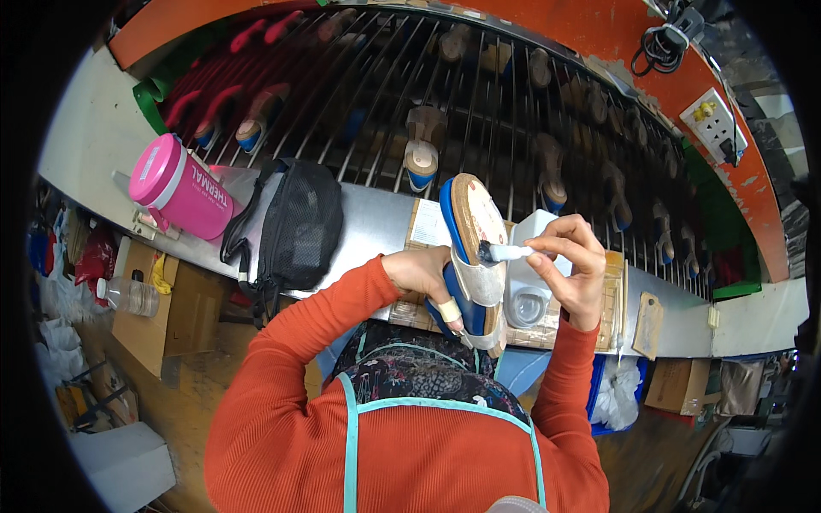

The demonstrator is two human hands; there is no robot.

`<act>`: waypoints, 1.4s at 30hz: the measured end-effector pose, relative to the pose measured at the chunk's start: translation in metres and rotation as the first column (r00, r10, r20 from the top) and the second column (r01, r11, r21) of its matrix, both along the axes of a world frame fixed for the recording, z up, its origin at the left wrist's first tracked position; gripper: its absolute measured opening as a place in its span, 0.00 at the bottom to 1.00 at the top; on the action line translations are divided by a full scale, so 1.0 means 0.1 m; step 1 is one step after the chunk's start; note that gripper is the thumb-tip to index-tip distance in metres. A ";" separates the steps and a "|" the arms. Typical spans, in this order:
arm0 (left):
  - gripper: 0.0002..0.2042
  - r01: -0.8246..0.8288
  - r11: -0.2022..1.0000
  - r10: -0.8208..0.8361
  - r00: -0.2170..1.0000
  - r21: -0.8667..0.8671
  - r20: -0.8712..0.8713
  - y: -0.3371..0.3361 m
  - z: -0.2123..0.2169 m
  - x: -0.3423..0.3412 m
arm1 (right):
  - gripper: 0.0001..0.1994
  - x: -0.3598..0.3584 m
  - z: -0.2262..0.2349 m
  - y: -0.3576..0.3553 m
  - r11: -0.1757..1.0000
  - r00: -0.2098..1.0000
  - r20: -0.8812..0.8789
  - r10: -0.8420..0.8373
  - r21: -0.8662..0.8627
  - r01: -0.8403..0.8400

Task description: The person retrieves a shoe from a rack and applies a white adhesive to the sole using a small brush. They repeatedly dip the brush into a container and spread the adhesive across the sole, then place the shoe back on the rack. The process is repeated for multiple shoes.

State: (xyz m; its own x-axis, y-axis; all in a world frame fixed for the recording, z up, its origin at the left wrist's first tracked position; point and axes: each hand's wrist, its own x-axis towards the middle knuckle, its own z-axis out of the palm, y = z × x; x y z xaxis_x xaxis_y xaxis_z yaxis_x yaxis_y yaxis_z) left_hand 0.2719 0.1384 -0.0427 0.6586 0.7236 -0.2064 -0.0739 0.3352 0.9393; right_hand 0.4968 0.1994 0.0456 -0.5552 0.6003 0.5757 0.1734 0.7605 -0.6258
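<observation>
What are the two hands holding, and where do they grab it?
The left hand holds a blue-soled sandal around its middle, at the strap. The right hand pinches a small brush by its white handle end.

A shoe workshop — a production line, by the look of it. At twelve o'clock a long wire rack carries rows of unfinished sandals, soles up, framed by an orange rail. A metal counter runs before it, holding a glue pot at three o'clock. Cardboard boxes sit at nine o'clock; a wall socket and cables hang at two — plain factory clutter.
</observation>
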 end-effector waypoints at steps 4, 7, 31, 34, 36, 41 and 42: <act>0.32 0.012 0.994 -0.012 1.000 0.109 0.001 -0.04 0.05 0.05 | 0.07 0.00 0.04 0.17 0.981 0.985 -0.031 0.171 0.097 -0.167; 0.31 0.034 0.995 -0.033 0.999 0.092 -0.010 -0.03 0.04 0.07 | 0.08 -0.08 -0.15 0.12 0.994 0.982 -0.172 -0.073 -0.090 0.058; 0.60 0.006 0.958 0.252 0.462 -0.287 0.850 0.07 -0.14 -0.27 | 0.06 1.18 -1.37 -0.76 0.679 0.614 0.396 -0.682 0.033 0.733; 0.57 -0.058 0.895 0.424 0.420 -0.443 0.802 0.00 -0.28 -0.26 | 0.09 1.28 -1.43 -0.73 0.554 0.763 0.330 -0.556 -0.537 0.636; 0.53 -0.179 0.839 0.533 0.462 -0.514 0.709 -0.06 -0.38 -0.17 | 0.12 1.32 -1.41 -0.71 0.363 0.860 0.234 -0.453 -0.833 0.417; 0.44 -0.659 0.624 0.771 0.606 -0.420 0.195 0.00 -0.45 0.18 | 0.08 1.00 -1.16 -0.62 0.505 0.890 0.022 -0.455 -0.817 0.278; 0.42 -0.637 0.705 0.705 0.674 -0.311 0.218 -0.01 -0.42 0.25 | 0.07 0.86 -1.08 -0.61 0.630 0.871 -0.014 -0.491 -0.696 0.344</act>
State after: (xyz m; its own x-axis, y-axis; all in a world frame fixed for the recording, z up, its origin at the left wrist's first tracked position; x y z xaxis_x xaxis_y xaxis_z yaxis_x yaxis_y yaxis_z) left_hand 0.2968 0.1378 -0.0843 0.0601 0.9604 -0.2722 -0.6142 0.2505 0.7484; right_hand 0.5825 0.1383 -0.0627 -0.0751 0.9972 0.0033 0.1928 0.0177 -0.9811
